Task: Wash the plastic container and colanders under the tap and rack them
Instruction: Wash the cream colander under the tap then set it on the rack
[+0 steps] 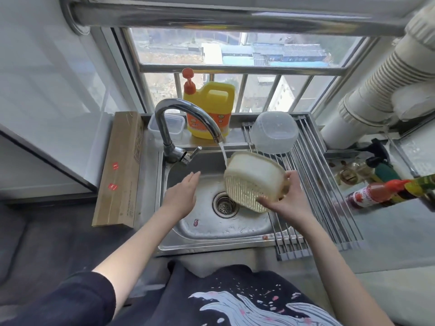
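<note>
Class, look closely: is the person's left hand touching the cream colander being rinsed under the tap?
Apart. The head view shows bare sink between the open left hand and the colander, which only the right hand grips.

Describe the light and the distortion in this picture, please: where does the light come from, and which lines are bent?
Head view: daylight enters through the window behind the sink, so the tap shows bright glare; the wide lens bends the steel rail at the top and the frame edges; the colander in the right hand looks slightly soft.
</note>
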Demonstrator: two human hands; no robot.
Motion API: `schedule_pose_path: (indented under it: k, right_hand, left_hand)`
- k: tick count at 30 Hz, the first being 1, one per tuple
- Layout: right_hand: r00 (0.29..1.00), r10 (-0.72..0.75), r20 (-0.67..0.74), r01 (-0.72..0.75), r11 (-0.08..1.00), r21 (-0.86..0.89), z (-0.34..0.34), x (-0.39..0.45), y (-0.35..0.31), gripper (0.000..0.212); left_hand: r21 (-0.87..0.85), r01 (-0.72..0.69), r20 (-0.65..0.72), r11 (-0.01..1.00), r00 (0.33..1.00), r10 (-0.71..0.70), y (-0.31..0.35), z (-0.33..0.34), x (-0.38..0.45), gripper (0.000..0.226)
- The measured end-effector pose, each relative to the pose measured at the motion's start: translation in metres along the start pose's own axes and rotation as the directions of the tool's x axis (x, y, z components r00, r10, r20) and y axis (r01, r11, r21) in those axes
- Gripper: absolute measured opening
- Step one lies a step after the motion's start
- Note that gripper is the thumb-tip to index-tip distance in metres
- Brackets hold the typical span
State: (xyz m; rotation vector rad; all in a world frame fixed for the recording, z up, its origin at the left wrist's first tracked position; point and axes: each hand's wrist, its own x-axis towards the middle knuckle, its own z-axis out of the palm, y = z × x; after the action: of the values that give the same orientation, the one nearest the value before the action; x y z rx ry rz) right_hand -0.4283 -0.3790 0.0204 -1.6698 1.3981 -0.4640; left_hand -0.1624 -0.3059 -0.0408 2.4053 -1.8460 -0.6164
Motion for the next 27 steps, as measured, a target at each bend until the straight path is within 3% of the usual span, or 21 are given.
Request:
schedule_pose_path:
  k: [2,8,13,17,20,21,23,25,27]
  right_hand:
    - [1.000,0.001,-0.007,-0.002,0.995,-0.103,0.009,-0.001,0.008,0.071]
    - [0.997,0.075,0.013,-0.075,0.946,0.316,0.007,-0.012,0.015,0.072]
    - [0.994,0.096,0.045,-0.099,0.992,0.081,0.023,-0.023,0.026,0.066]
    - [0.991,0.080,0.106,-0.121,0.873,0.473,0.018,-0.023,0.017,0.064]
    - [0.986,0.035,0.165,-0.089,0.939,0.333,0.021,-0.024,0.012,0.068]
    - [0.986,0.041,0.159,-0.081,0.965,0.251,0.024,-0.025,0.014,0.068]
    - [0.986,0.068,0.152,-0.100,0.972,0.213,0.027,-0.027,0.020,0.070]
    - [0.973,0.112,0.200,-0.181,0.911,0.370,0.024,-0.028,0.023,0.073]
    - [0.948,0.181,0.263,-0.306,0.752,0.583,0.021,-0.029,0.025,0.075]
  left_hand:
    - [-0.015,0.019,0.051,1.000,0.999,-0.018,0.002,0.002,-0.002,0.065]
    - [-0.066,0.040,-0.002,0.997,0.999,-0.040,0.005,0.002,-0.004,0.056]
    - [-0.072,0.035,0.012,0.997,0.999,-0.034,0.011,0.001,-0.007,0.053]
    - [-0.076,0.048,0.007,0.996,0.999,-0.048,0.013,0.000,-0.007,0.051]
    - [-0.211,0.058,0.027,0.976,0.998,-0.054,0.016,0.001,-0.006,0.054]
    - [-0.343,0.068,0.070,0.937,0.996,-0.047,0.018,0.000,-0.006,0.057]
    - [-0.638,0.112,0.192,0.762,0.981,0.017,0.024,-0.006,-0.007,0.067]
    - [-0.781,0.146,0.261,0.607,0.960,0.105,0.030,-0.014,-0.010,0.074]
    - [-0.819,0.181,0.280,0.544,0.954,0.105,0.032,-0.020,-0.009,0.064]
